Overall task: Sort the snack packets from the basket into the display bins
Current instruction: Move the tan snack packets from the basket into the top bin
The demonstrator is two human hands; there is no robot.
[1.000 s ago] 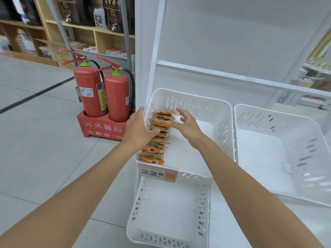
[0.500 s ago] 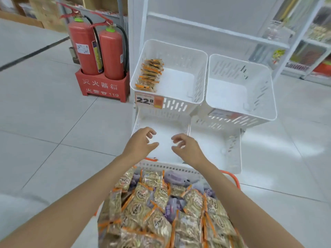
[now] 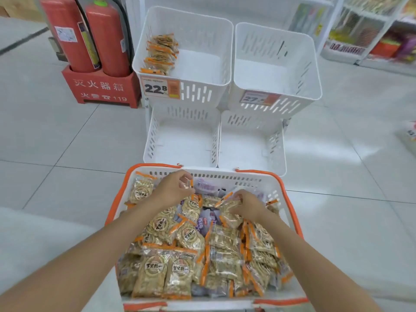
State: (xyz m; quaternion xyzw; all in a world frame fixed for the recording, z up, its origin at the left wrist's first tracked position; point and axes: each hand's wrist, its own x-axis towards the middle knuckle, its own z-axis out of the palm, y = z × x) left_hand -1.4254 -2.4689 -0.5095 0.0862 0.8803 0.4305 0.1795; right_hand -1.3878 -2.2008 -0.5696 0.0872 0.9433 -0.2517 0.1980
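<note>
A white basket with an orange rim (image 3: 117, 199) stands in front of me, full of clear orange-edged snack packets (image 3: 180, 273) and a few purple packets (image 3: 206, 220). My left hand (image 3: 172, 188) is over the basket's far left part and pinches the edge of an orange-edged packet. My right hand (image 3: 246, 204) grips another orange-edged packet (image 3: 229, 213) at the far right part. Beyond the basket stand white display bins. The upper left bin (image 3: 202, 91), tagged 22.8, holds a row of orange-edged packets (image 3: 159, 54) along its left side.
The upper right bin (image 3: 313, 86) and the two lower bins (image 3: 182, 140) (image 3: 249, 147) hold nothing. Two red fire extinguishers (image 3: 94, 34) stand in a red box (image 3: 99, 88) left of the bins. Stocked white shelves (image 3: 364, 30) rise at the far right. Grey floor tiles lie all around.
My view dropped from the bins to the basket. Both hands left the row of packets in the upper left bin, came down into the basket, and each took hold of a packet.
</note>
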